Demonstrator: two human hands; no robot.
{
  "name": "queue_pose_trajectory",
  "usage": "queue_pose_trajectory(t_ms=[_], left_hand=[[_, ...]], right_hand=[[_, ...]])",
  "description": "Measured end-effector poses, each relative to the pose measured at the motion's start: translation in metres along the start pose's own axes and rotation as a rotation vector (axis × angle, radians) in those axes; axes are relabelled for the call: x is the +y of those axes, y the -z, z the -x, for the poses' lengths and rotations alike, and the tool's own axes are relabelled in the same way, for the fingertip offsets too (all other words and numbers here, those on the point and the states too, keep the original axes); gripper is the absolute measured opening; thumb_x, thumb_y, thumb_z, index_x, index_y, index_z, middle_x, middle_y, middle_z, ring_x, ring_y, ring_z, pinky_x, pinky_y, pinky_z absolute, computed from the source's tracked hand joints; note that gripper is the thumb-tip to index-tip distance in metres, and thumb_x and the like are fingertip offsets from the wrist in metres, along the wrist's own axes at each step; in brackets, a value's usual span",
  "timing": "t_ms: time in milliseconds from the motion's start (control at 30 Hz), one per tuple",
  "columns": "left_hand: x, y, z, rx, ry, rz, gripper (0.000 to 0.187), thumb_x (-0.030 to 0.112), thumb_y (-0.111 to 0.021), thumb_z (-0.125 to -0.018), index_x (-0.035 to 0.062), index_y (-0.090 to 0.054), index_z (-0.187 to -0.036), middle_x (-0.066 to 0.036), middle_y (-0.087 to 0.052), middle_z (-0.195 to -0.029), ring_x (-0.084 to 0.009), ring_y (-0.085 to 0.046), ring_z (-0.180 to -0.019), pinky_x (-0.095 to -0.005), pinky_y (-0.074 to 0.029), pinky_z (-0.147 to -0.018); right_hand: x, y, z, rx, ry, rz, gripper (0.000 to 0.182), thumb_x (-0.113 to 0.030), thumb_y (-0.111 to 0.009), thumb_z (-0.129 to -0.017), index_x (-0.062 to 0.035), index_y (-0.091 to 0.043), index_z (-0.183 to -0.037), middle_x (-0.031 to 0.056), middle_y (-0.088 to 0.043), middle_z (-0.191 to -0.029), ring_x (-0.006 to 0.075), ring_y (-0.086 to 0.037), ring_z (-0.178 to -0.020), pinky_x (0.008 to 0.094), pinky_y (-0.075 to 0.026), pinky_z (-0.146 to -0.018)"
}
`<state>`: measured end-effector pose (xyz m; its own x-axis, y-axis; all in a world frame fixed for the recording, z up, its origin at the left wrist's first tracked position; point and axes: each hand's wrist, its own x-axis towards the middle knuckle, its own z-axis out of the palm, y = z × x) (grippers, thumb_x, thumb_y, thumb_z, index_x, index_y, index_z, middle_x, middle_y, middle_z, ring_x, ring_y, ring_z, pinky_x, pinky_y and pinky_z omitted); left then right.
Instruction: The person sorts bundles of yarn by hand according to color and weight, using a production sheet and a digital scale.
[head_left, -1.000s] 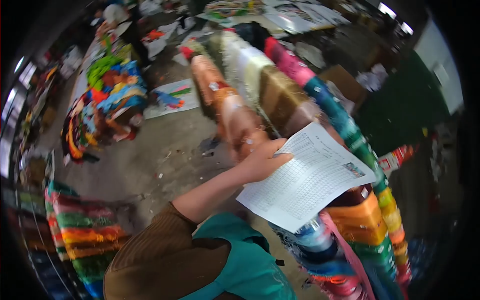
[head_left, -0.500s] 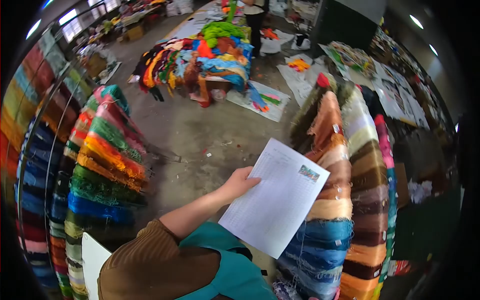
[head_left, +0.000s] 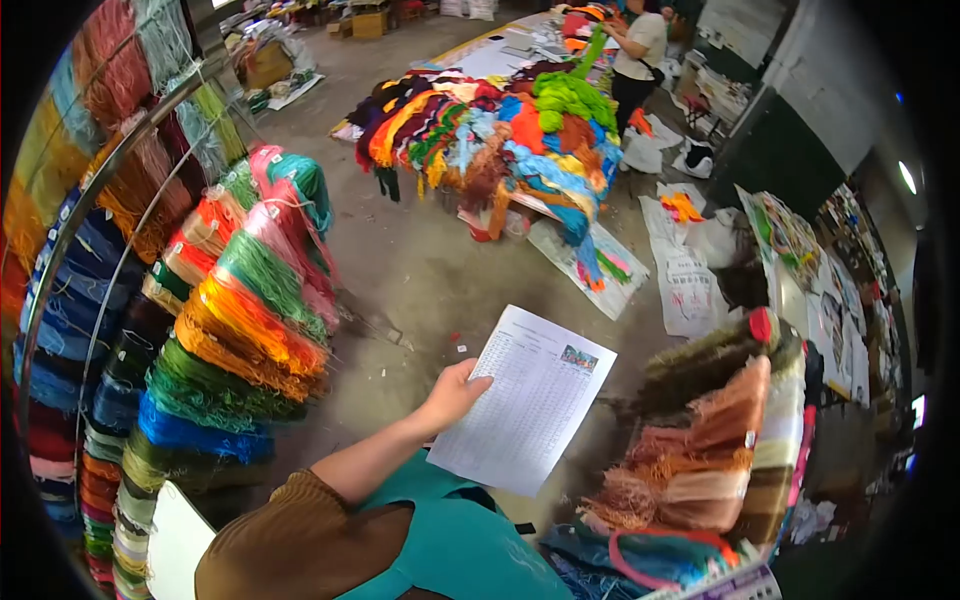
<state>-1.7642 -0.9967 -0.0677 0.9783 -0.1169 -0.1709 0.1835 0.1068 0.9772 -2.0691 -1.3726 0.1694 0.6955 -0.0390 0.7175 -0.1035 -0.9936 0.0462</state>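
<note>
My left hand (head_left: 452,398) grips the left edge of a printed sheet of paper (head_left: 525,405), thumb on top and fingers behind. A table of small text covers the sheet, with a small coloured picture near its upper right corner. The print is too small to read. Brown sleeve and teal apron (head_left: 460,545) show below the sheet. To the left of the hand hang bundles of coloured yarn (head_left: 265,295) in green, orange, pink and blue. More yarn bundles (head_left: 700,450), rust, peach and brown, hang to the right of the paper. My right hand is out of view.
A table ahead carries a heap of coloured yarn (head_left: 510,130); a person (head_left: 640,60) stands behind it holding green strands. White sacks (head_left: 690,290) and sheets lie on the floor. A curved metal rack (head_left: 75,220) runs along the left. A white board (head_left: 175,550) stands at lower left.
The view has swung left and down, so the yarn table and racks sit further right. The sheet stays in my left hand, now slightly lower and to the left in view.
</note>
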Motion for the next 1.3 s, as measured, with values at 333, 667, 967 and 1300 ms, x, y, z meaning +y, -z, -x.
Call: queue_pose_trajectory(t_ms=[333, 667, 967, 1300], left_hand=[[0.058, 0.106, -0.061, 0.404, -0.192, -0.314, 0.016, 0.015, -0.061, -0.093, 0.0031, -0.062, -0.104, -0.008, -0.062, -0.076, -0.0085, -0.055, -0.071, -0.0294, -0.047, -0.064], [0.068, 0.152, -0.175, 0.613, -0.252, -0.274, 0.013, 0.01, -0.06, -0.093, -0.0007, -0.062, -0.099, -0.004, -0.063, -0.082, -0.0074, -0.053, -0.079, -0.0266, -0.046, -0.072], [0.105, 0.168, -0.323, 0.718, -0.255, -0.156, 0.012, 0.009, -0.058, -0.095, -0.0017, -0.06, -0.101, -0.002, -0.064, -0.091, -0.0073, -0.053, -0.083, -0.0247, -0.045, -0.076], [0.112, 0.175, -0.403, 0.847, -0.183, -0.014, 0.012, 0.008, -0.058, -0.095, -0.0012, -0.061, -0.102, -0.002, -0.065, -0.094, -0.007, -0.055, -0.083, -0.0237, -0.045, -0.076]], right_hand=[[-0.131, -0.239, -0.166, -0.337, -0.49, -0.74, 0.016, -0.008, -0.052, -0.098, 0.0043, -0.057, -0.107, 0.0066, -0.056, -0.083, 0.0148, -0.054, -0.084, 0.0277, -0.046, -0.078], [-0.203, -0.408, -0.303, -0.404, -0.298, -0.939, 0.012, -0.006, -0.055, -0.094, 0.0032, -0.062, -0.1, 0.0094, -0.063, -0.076, 0.0098, -0.054, -0.068, 0.0277, -0.046, -0.063], [-0.251, -0.542, -0.441, -0.536, -0.03, -1.101, 0.017, -0.001, -0.064, -0.085, -0.0028, -0.069, -0.101, 0.0163, -0.067, -0.077, 0.0251, -0.065, -0.062, 0.0331, -0.049, -0.057], [-0.283, -0.62, -0.524, -0.595, -0.039, -1.199, 0.016, 0.0, -0.063, -0.084, -0.0004, -0.069, -0.098, 0.0135, -0.064, -0.071, 0.0201, -0.061, -0.058, 0.0296, -0.046, -0.056]])
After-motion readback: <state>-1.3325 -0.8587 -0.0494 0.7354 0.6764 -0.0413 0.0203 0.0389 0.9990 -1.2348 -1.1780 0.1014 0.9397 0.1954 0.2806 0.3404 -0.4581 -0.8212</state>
